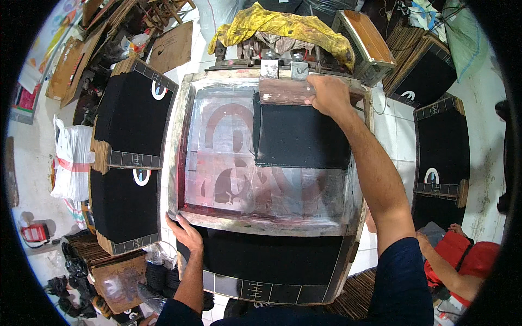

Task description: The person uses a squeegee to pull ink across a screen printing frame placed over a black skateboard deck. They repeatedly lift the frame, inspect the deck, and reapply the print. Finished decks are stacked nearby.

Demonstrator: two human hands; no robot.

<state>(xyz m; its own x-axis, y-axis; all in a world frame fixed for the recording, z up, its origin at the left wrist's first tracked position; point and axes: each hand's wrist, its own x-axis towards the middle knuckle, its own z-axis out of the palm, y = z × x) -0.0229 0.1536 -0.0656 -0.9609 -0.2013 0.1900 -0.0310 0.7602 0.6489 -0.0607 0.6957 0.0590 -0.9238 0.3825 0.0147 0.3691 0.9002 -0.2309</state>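
A screen printing frame (pixel 266 227) with a wooden rim lies before me, its mesh marked with curved grey and reddish shapes. My right hand (pixel 329 96) is closed on the right end of a squeegee (pixel 285 91) with a worn wooden bar, at the frame's far side. Just below the bar, a black rectangular patch (pixel 304 136) covers the upper right of the mesh. My left hand (pixel 186 234) grips the frame's near left corner. Under the near rim shows black fabric (pixel 272 258) on a board with a ruled edge strip. The squeegee's lower edge is hard to make out.
Black fabric panels (pixel 133 108) with eye prints stand at left, others (pixel 443 146) at right. A yellow cloth (pixel 283 30) drapes over the hinge clamps (pixel 269 69). Another person's fingers (pixel 371 223) touch the frame's right side; a person in red (pixel 462 261) sits at lower right.
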